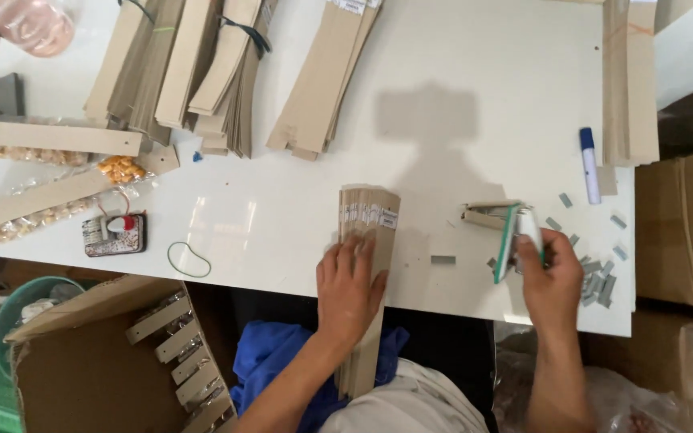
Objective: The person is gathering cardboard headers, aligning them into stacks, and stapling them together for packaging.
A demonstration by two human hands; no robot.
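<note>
the left hand (351,282) lies flat, fingers spread, pressing on a stack of long cardboard strips (368,240) that runs from the middle of the white surface (298,200) past its near edge and over the person's lap. the right hand (551,281) is closed around a stapler (515,240) with a green side, holding it upright on edge to the right of the stack, well apart from it. loose strips of staples (599,285) lie scattered just right of that hand, and one lies on the surface between the stack and the stapler. a blue-capped marker (589,164) rests farther back on the right. more bundles of cardboard strips (202,72) fan out along the far side. at the left sit clear bags of snacks (50,210) topped with cardboard headers, a green rubber band (188,260), and a small tin (114,234). an open cardboard box (98,361) holding packed bags stands below the surface's near-left corner.
</note>
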